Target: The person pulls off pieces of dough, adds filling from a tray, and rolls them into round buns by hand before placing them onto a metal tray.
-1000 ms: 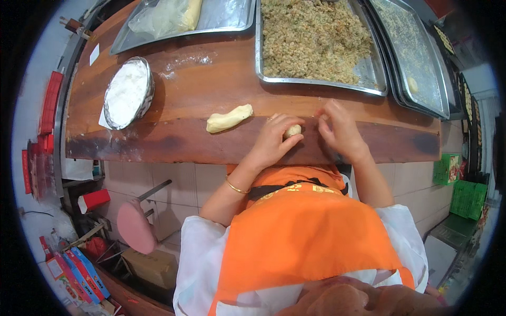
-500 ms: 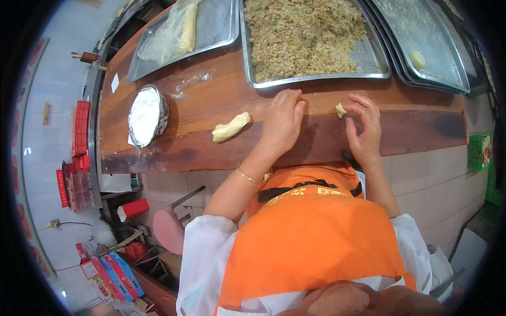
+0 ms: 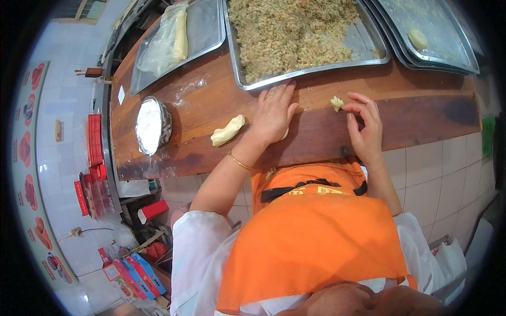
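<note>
The left hand (image 3: 273, 114) lay flat, fingers extended, over a dough piece (image 3: 285, 134) showing beside its palm; a dough log (image 3: 227, 131) lay to its left. The right hand (image 3: 367, 128), thumb and fingers parted, had a dough scrap (image 3: 337, 104) just beside its fingertips.

The long reddish-brown wooden counter (image 3: 421, 116) looks smooth, faintly shiny. The far-middle silver rectangular metal tray (image 3: 365, 41) has a dull sheen under a rough, crumbly tan mixture (image 3: 292, 37). The pale-yellow elongated dough piece (image 3: 228, 130) looks smooth; the clear wrinkled plastic bag (image 3: 158, 52), far left, glossy; the orange cloth apron (image 3: 311, 231), matt.
</note>
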### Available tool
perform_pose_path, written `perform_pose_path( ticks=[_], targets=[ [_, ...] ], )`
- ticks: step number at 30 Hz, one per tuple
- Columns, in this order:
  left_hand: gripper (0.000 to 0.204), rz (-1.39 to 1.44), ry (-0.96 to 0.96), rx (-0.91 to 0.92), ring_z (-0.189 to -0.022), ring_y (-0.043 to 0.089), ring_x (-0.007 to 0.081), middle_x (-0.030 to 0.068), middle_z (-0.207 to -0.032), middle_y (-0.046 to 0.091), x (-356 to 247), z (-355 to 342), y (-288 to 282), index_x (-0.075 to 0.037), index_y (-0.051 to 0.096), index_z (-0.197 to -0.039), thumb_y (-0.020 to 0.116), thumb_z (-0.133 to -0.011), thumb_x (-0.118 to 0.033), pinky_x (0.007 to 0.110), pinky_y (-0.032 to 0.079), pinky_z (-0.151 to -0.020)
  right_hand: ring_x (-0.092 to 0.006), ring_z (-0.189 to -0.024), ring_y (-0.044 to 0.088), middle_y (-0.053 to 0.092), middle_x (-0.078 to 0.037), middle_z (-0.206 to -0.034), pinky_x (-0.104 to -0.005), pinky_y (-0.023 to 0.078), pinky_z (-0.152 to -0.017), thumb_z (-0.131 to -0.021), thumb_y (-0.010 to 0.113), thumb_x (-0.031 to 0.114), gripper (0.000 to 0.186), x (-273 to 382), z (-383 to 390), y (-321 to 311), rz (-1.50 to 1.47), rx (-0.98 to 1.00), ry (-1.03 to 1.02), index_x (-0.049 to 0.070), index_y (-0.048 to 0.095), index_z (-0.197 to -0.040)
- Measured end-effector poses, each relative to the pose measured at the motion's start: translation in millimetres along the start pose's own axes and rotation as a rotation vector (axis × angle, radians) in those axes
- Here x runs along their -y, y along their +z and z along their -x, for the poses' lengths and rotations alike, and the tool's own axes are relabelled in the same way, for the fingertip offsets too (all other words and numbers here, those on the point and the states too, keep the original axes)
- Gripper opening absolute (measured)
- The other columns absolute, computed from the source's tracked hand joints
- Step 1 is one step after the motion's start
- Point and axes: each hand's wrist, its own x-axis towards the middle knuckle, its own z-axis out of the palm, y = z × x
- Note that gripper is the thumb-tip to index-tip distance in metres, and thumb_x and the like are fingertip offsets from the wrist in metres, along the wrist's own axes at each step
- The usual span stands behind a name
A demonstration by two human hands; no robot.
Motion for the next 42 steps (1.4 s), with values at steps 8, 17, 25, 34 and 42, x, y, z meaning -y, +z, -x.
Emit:
perform_pose_path(
  ticks=[8,17,25,34,42],
  targets=[
    [0.055,-0.043,-0.02,0.001,-0.133,0.044,0.0354,0.0196,-0.141,0.05,-1.3,1.3,1.6,-0.006,0.041,-0.147,0.058,-0.096,-0.022,0.051,0.028,-0.112,-0.0322,-0.109,0.06,0.064,-0.013,-0.12,-0.0393,0.048,-0.091,-0.082,0.061,-0.006,0.017,2.1,-1.0,-2.3,0.017,-0.044,-0.037,0.005,0.067,-0.094],
    [0.051,0.593,-0.024,-0.236,-0.131,0.044,0.0384,0.0215,-0.137,0.051,14.5,28.2,-5.2,-0.002,0.046,-0.142,0.055,-0.094,-0.015,0.047,0.034,-0.109,-0.0303,-0.105,0.061,0.065,-0.012,-0.116,-0.0365,0.052,-0.083,-0.081,0.059,-0.008,0.019,15.1,4.8,-12.2,0.053,-0.001,-0.073,0.005,0.067,-0.091],
    [0.056,0.246,-0.086,-0.247,-0.106,0.057,0.0375,0.0203,-0.12,0.058,-6.5,78.7,-3.7,-0.002,0.048,-0.136,0.07,-0.091,-0.027,0.045,0.048,-0.094,-0.0296,-0.101,0.063,0.067,-0.012,-0.11,-0.0351,0.052,-0.081,-0.082,0.059,-0.007,0.017,36.3,-10.1,20.1,-0.017,0.144,-0.131,0.005,0.068,-0.091],
    [0.055,2.37,-0.308,-0.178,-0.128,0.054,0.0357,0.0216,-0.136,0.055,-18.6,55.8,-17.0,0.002,0.047,-0.134,0.03,-0.109,-0.043,0.052,0.046,-0.108,-0.0341,-0.102,0.058,0.062,-0.013,-0.111,-0.0451,0.046,-0.089,-0.073,0.071,0.009,0.042,81.6,-44.3,48.4,-0.023,0.314,-0.393,0.008,0.062,-0.114],
    [0.058,2.163,-0.264,-0.028,-0.134,0.048,0.0282,0.0157,-0.145,0.049,-47.0,26.2,-20.8,-0.002,0.041,-0.143,0.03,-0.108,-0.047,0.045,0.04,-0.109,-0.035,-0.112,0.055,0.059,-0.014,-0.119,-0.0465,0.045,-0.096,-0.071,0.08,0.014,0.06,66.5,-60.3,16.8,0.06,0.408,-0.417,0.008,0.059,-0.126]
  ],
)
